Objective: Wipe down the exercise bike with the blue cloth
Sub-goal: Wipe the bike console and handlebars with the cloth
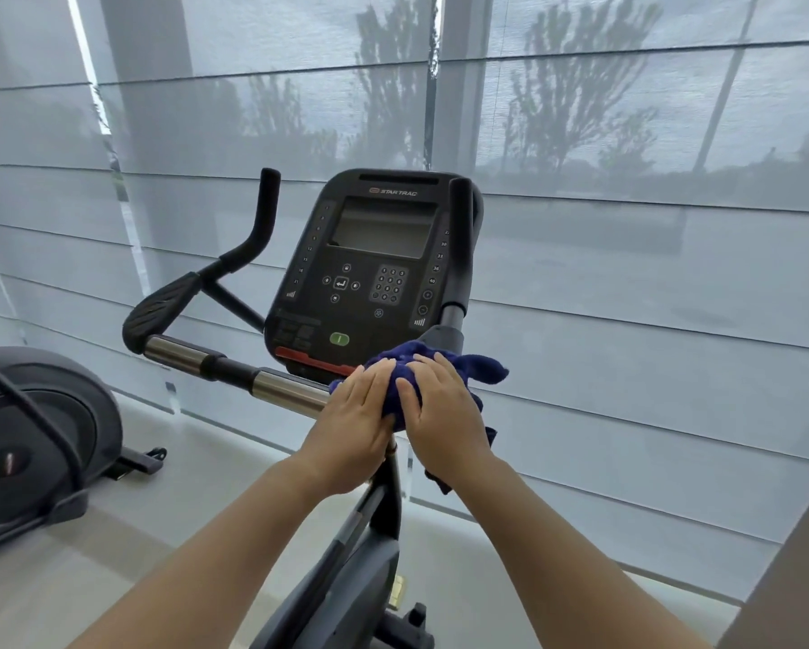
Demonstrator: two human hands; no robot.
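Pressing blue cloth (404, 386) onto handlebar (280, 388) of exercise bike (341, 583) just below console (360, 255) with left hand (351, 414) and right hand (440, 405), both laid flat over it, presumably to wrap it round bar for wiping.

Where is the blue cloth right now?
Head view, centre: the blue cloth sits bunched on the handlebar below the console, under the left hand and right hand.
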